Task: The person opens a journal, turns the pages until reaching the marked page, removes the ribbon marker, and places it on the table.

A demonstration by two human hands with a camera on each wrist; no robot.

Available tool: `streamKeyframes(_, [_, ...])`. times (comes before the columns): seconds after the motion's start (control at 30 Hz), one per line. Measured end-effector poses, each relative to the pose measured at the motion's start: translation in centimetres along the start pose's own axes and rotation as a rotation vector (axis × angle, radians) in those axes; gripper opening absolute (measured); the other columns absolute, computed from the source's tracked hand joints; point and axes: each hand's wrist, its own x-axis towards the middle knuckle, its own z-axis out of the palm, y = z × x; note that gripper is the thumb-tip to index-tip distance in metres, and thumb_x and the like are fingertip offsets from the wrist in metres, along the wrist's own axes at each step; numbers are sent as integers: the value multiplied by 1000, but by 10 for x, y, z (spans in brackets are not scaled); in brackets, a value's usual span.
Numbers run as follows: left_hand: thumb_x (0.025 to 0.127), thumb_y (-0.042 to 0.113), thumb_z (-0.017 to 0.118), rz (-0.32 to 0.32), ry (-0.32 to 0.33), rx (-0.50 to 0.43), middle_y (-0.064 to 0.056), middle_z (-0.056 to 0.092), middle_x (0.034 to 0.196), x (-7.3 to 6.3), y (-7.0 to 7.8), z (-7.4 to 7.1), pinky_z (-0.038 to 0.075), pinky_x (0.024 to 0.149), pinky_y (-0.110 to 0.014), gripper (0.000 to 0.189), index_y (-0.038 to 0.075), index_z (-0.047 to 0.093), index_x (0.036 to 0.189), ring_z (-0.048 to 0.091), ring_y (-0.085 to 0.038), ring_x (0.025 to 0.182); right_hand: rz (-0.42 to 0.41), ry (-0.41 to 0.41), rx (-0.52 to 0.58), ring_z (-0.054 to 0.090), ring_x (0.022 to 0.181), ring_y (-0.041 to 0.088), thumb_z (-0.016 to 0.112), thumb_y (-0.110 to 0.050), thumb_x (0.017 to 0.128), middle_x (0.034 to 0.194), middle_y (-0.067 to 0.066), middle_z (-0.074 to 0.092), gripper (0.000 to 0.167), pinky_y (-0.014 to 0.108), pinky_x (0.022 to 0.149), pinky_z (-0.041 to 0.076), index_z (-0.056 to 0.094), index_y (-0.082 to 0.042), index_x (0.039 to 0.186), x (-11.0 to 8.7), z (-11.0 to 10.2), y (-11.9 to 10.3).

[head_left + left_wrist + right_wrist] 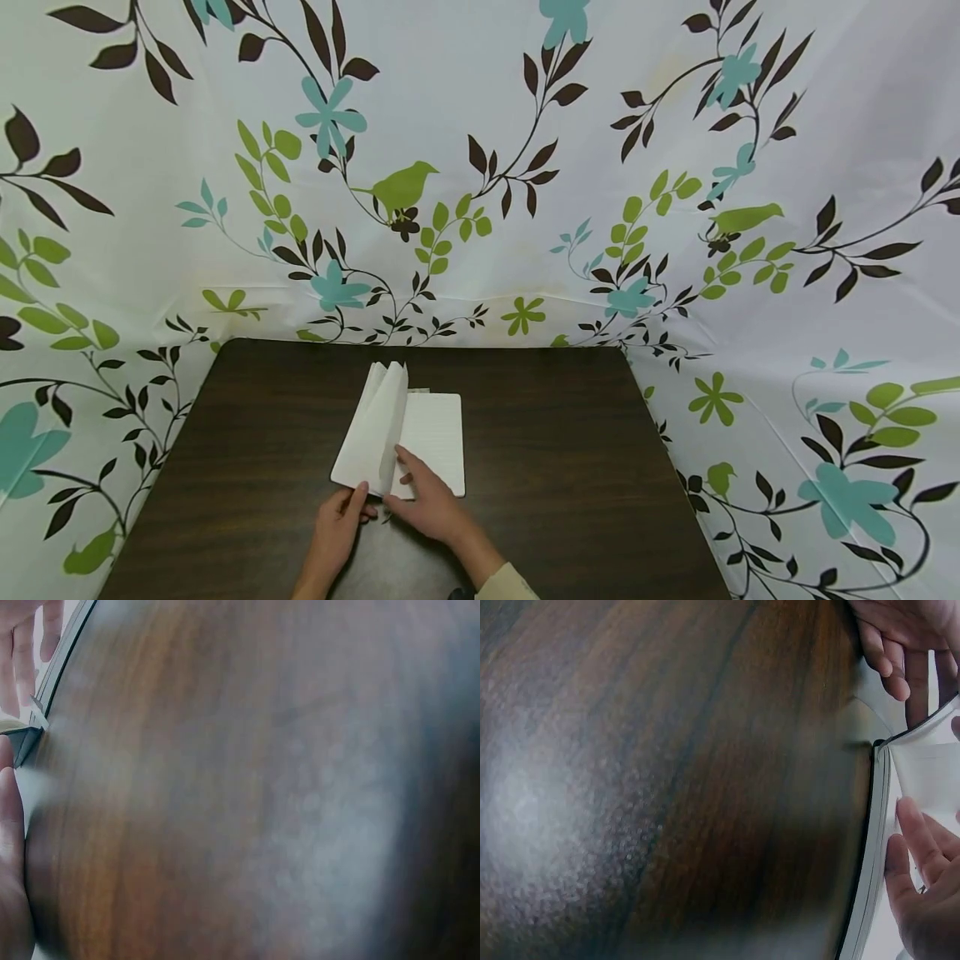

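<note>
An open notebook (438, 425) with white lined pages lies on the dark wooden table. Several loose pages (382, 417) stand up, fanned over its left half. My left hand (333, 529) grips the lower left side of the notebook near the spine, thumb on the paper and fingers under the cover. Over the lower part of the right page, my right hand (435, 508) has its fingers extended, the index fingertip against the raised pages. The right wrist view shows the notebook's dark cover edge (866, 840) beside the fingers (915, 832) of the right hand.
Brown wood-grain tabletop (562, 450) surrounds the notebook. A curtain (480, 167) printed with leaves, flowers and birds hangs behind the table and along both sides. A small dark object (457, 593) shows at the front edge of the head view.
</note>
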Motion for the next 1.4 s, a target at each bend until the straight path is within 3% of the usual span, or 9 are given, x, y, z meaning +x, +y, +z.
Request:
streamKeyframes(0.2, [114,27,58,6,0,-17,-12,77,79,-1,2,-1,58,68,-22,37,-5,72,101,69,-9,70,-84,-40,-31,66,128,18,74,-40,101,163,2,52,81,27,103,55,34,-26,170,0,0,0])
streamKeyframes(0.37, [112,31,62,-10,-19,42,-4,77,81,-3,4,-3,56,70,-21,33,1,73,105,68,-6,74,-168,-45,-141,57,142,17,71,-42,103,166,-2,50,76,30,111,53,36,-29,169,1,2,3])
streamKeyframes(0.57, [107,37,70,-36,-75,67,-3,77,87,-3,4,-6,53,71,-23,34,3,70,110,68,-7,77,-177,-24,-272,53,147,16,63,-54,105,166,-10,48,72,39,111,54,32,-40,169,3,6,3])
streamKeyframes(0.73, [108,38,68,-24,-43,93,0,74,83,-2,3,-6,50,68,-23,36,2,71,107,61,-5,73,-198,-13,-387,57,142,19,61,-55,106,165,-4,50,71,42,106,55,31,-44,168,3,11,2])
streamKeyframes(0.97, [114,28,57,38,35,40,-7,76,75,-5,1,-3,55,66,-21,39,-2,72,94,66,-6,67,-171,-34,-449,57,141,19,59,-52,106,165,-5,50,66,43,105,55,34,-45,167,1,11,1])
streamKeyframes(1.2, [115,28,55,49,24,54,-8,77,75,-2,-1,0,58,67,-23,41,-1,72,91,69,-7,68,-61,-13,-598,57,137,22,62,-51,104,163,-8,53,57,45,102,53,53,-35,158,2,-3,4])
streamKeyframes(1.4, [115,29,54,19,20,53,-7,77,76,-1,-1,0,58,67,-22,41,-2,71,93,68,-7,68,-47,-15,-668,55,145,24,65,-49,103,164,-3,53,54,52,109,53,62,-27,152,1,-19,13])
